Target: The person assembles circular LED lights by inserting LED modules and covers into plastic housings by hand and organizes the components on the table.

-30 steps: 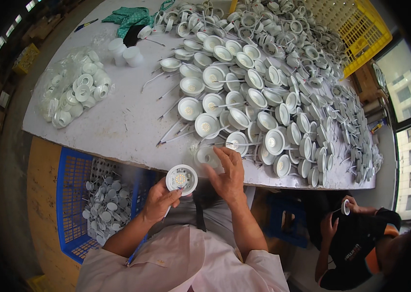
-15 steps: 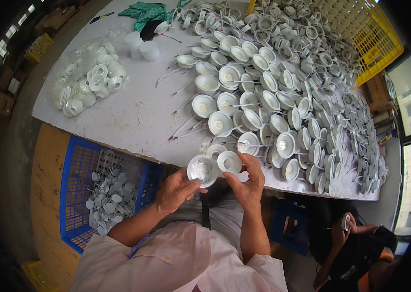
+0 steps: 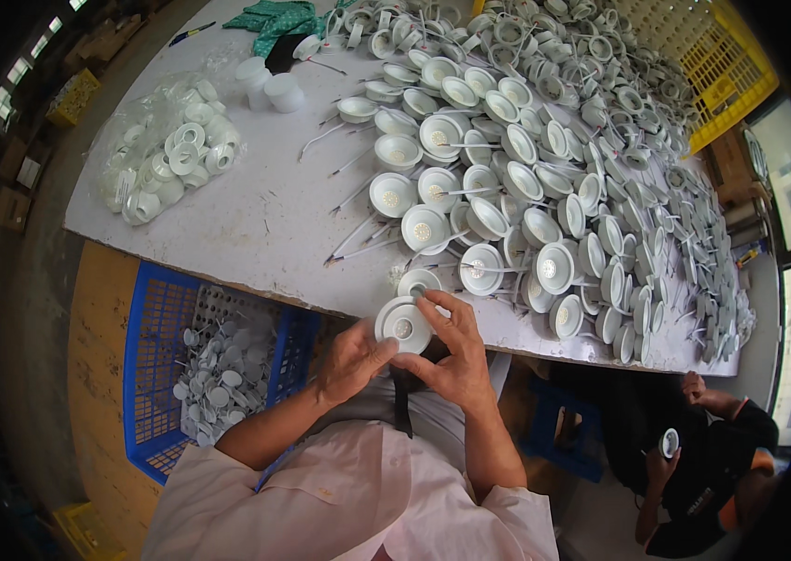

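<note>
While the pale table (image 3: 274,210) takes up most of the view, its right side is thick with wired lamp fittings (image 3: 523,184), a crowded spread that reaches back to a yellow crate (image 3: 737,70). Many of the nearer fittings show a smooth white bowl around a dotted centre, so I judge that these already have their inner piece in, though I cannot be sure of each one at this size. Off at the lower right is a co-worker (image 3: 718,472) (with a similar white round piece (image 3: 668,443) in hand, so the work looks shared). Below the table's front edge, a blue crate (image 3: 145,374) holds a pile of white discs (image 3: 227,379), which neither hand touches. On the table's left lies a clear bag (image 3: 180,154) well filled with white ring-like parts, which suggests that plenty is left to do. Just over the front edge, the left hand (image 3: 355,363) grips a white lamp housing (image 3: 382,323) from the left, thumb on its rim; the right hand (image 3: 464,369) pinches the same round piece from the other side, thumb low and fingers at the upper right. Inside that rim sits a white insert (image 3: 397,316), apparently in place or nearly so; whether it is fully seated I cannot tell. Through its opening shows the small dotted light board (image 3: 404,329).
</note>
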Demonstrator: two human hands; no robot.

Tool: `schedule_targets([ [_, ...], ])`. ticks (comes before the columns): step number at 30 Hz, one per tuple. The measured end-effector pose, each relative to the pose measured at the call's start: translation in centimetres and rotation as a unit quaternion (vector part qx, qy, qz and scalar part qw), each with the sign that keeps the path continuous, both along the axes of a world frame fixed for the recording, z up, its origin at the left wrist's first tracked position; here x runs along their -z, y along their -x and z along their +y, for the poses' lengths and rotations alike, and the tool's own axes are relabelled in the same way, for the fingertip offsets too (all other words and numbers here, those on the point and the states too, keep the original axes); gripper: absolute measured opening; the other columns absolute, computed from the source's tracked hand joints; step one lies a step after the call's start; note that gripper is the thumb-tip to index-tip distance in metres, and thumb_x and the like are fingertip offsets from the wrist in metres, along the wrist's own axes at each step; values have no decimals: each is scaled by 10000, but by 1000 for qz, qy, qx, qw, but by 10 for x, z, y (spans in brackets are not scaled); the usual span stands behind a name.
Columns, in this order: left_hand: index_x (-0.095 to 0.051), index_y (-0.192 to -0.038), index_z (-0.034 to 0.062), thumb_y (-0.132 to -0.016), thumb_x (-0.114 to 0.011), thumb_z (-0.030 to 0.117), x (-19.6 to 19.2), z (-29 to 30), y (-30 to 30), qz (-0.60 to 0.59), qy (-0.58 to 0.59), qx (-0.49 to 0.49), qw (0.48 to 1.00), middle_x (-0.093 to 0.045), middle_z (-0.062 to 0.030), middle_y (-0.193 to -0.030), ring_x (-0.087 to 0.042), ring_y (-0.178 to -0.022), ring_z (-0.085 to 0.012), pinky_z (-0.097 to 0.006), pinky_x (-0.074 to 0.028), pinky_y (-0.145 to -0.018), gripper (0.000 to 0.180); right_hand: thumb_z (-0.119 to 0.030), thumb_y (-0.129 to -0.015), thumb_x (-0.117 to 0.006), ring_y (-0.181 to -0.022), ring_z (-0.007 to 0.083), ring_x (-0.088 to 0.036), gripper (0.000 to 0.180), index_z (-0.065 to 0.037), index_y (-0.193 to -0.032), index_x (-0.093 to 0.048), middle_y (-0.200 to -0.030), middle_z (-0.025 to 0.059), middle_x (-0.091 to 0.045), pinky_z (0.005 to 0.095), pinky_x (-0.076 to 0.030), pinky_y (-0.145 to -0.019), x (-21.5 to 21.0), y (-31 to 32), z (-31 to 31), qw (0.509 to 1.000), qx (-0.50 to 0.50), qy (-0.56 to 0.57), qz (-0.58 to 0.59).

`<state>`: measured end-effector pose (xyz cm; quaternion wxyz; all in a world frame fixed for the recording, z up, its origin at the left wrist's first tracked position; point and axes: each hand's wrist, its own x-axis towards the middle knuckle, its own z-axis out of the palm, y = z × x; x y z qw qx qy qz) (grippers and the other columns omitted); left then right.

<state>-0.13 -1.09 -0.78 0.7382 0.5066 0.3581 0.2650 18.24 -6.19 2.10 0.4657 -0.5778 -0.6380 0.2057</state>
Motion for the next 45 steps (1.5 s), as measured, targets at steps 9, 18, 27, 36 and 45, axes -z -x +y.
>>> schedule_targets([
  [9, -525, -1215, -50, -919, -600, 210, -8, 0, -1, 45, -38, -7, 998, -642, -104, -1054, -579, -954, -125, -275, -468, -834, 401, -103, -638, -835, -1113, 321, -515, 711, -63, -1291, -554, -1264, 175, -517, 385, -481, -872, -9, 1, -6, 1000, 14, -14, 9],
  [18, -565, -1147, -33, -900, -550, 173, -10, -8, -8, 84, -84, 0, 993, -674, -122, -913, -616, -821, -135, -298, -492, -740, 322, 1, -843, -663, -653, 28, -510, 278, 22, -1113, -603, -928, 27, -586, 183, -428, -570, 20, 11, -18, 952, 84, 118, 270],
  [27, -568, -1085, -36, -889, -532, 155, -11, -11, -14, 132, -147, -34, 980, -671, -179, -843, -655, -758, -206, -331, -501, -690, 276, -42, -887, -641, -568, -12, -441, 111, -9, -978, -587, -727, -40, -568, 153, -371, -506, 24, 20, -13, 944, 112, 97, 293],
  [36, -577, -1107, -11, -913, -603, 224, -9, -5, -4, 103, -69, 36, 992, -673, -123, -903, -653, -747, -142, -278, -513, -669, 307, -11, -873, -647, -669, -1, -472, 112, 0, -967, -586, -907, -3, -586, 153, -392, -572, 33, 21, -11, 946, 118, 58, 295],
  [45, -550, -1185, -51, -917, -594, 117, -15, 3, 7, 66, -55, 24, 996, -668, -112, -970, -668, -831, -141, -261, -561, -737, 320, 46, -833, -658, -815, 61, -518, 136, -10, -932, -583, -961, 49, -587, 196, -417, -665, 32, 34, -5, 927, 111, 57, 352],
])
